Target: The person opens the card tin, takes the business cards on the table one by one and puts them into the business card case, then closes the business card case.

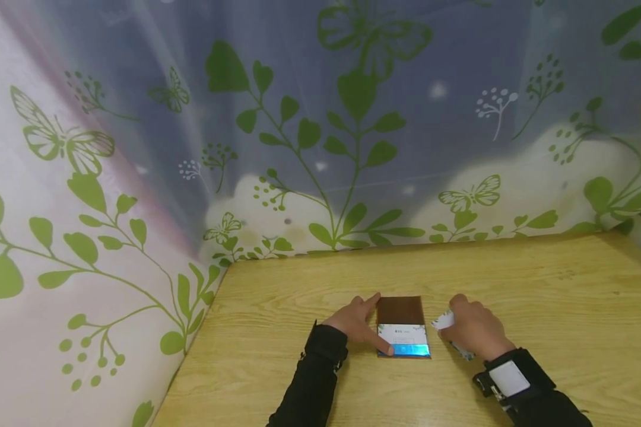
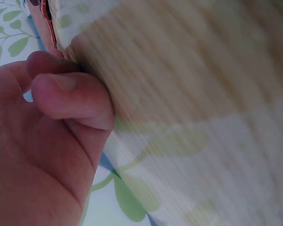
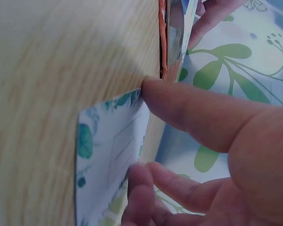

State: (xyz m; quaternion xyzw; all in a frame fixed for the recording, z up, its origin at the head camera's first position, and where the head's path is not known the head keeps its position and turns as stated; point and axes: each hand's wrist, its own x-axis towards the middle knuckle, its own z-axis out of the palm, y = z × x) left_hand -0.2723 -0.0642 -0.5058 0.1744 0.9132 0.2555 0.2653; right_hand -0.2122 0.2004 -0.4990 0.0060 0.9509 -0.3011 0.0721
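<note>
A small brown card holder (image 1: 400, 309) lies flat on the wooden table. A white printed card (image 1: 404, 333) shows on its lower half, above a shiny blue strip along the bottom. My left hand (image 1: 359, 323) rests along its left side, thumb on the strip and index fingertip at the upper left corner. Its other fingers (image 2: 73, 96) bend against the tabletop in the left wrist view. My right hand (image 1: 475, 326), just right of the holder, pinches a loose white card (image 3: 111, 146) with a green leaf border between thumb and fingers. This card is tilted, its far side partly hidden.
The pale wooden table (image 1: 299, 284) runs back to a curtain (image 1: 384, 130) patterned with leaves and butterflies. Another patterned curtain (image 1: 85, 284) hangs down along the table's left edge. Black bands with a device (image 1: 510, 379) sit on my wrists.
</note>
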